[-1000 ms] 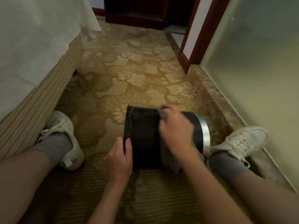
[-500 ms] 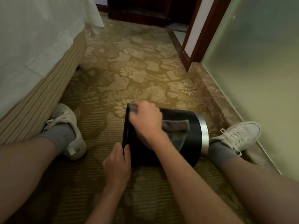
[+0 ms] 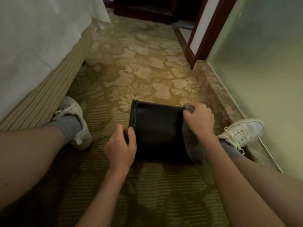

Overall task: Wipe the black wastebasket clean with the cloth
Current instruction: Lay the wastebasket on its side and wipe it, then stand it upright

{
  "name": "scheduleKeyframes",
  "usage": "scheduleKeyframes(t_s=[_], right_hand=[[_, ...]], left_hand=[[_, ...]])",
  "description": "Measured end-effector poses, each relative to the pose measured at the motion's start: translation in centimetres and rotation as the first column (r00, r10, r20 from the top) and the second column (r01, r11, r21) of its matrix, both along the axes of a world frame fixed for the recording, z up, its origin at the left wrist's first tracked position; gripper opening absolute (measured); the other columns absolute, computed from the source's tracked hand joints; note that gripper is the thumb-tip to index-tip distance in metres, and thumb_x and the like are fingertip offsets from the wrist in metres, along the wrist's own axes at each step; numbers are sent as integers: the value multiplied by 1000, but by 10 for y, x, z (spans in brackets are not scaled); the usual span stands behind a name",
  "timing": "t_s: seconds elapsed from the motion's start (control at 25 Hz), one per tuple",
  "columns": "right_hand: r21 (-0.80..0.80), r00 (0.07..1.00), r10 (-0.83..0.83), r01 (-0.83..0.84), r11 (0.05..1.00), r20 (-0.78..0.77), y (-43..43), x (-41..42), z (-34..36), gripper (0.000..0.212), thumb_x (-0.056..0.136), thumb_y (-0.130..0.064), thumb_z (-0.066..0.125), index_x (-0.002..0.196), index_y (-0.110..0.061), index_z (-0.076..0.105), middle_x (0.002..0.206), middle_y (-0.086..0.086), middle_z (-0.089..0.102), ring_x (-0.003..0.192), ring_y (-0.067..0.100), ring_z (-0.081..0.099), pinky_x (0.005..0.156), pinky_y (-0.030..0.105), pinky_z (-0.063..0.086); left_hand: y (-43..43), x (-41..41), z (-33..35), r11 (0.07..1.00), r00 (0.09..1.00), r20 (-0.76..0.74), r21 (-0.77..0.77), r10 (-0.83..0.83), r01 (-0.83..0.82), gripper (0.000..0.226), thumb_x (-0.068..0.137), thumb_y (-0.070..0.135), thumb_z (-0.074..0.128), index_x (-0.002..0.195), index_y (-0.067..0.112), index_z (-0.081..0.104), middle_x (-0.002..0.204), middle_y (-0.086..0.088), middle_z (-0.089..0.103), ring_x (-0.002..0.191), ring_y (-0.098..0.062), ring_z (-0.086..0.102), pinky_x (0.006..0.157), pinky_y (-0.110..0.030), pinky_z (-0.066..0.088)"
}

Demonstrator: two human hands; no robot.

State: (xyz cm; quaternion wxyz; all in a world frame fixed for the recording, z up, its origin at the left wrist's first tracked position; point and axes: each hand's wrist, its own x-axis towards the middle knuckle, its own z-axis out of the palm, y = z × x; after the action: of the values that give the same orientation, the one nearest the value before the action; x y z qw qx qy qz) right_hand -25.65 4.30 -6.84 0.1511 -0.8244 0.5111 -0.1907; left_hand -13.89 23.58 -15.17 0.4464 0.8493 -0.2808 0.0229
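The bin is lying on its side on the carpet, between our stretched-out legs, with its open mouth facing left and its base facing right. We are bunching the cloth in our right hand, fingers curled round a wad of it at the far right edge of the bin. The rest of the grey fabric is hanging down over the base end toward us. Our left hand is steadying the bin at the near part of its rim, thumb and fingers curled on the lip. How the fingertips are lying inside the mouth we cannot tell.

We are judging this to be mid-wipe on the outer wall, with the cloth sitting at the base end of a stroke. The next move is likely calling for pressing the cloth flat on the black side and drawing it left toward the rim. The left hand would be holding firm so the round body is not rolling, then turning it to bring a fresh strip up.

Our left shoe is resting by the bed, and our right shoe is lying beside the glass wall. A dark door frame is standing at the far right.
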Motion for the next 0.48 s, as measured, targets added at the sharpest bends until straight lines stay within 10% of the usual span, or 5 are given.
scheduleKeyframes(t_s=[0.28, 0.48], right_hand=[[48, 921, 389, -388, 920, -14, 79, 103, 5, 13, 85, -27, 58, 92, -23, 68, 85, 0, 64, 79, 25, 58, 66, 30, 41], [98, 975, -94, 115, 989, -200, -22, 10, 7, 24, 84, -35, 60, 94, -13, 62, 101, 9, 65, 101, 34, 62, 76, 35, 42]], left_hand=[[4, -6, -17, 996, 986, 143, -14, -89, 92, 34, 97, 32, 31, 76, 10, 46, 55, -8, 52, 45, -31, 52, 45, -27, 29], [13, -16, -28, 994, 994, 73, -61, -87, 92, 43, 99, 40, 25, 72, 13, 46, 55, 1, 46, 43, -17, 45, 39, -39, 43]])
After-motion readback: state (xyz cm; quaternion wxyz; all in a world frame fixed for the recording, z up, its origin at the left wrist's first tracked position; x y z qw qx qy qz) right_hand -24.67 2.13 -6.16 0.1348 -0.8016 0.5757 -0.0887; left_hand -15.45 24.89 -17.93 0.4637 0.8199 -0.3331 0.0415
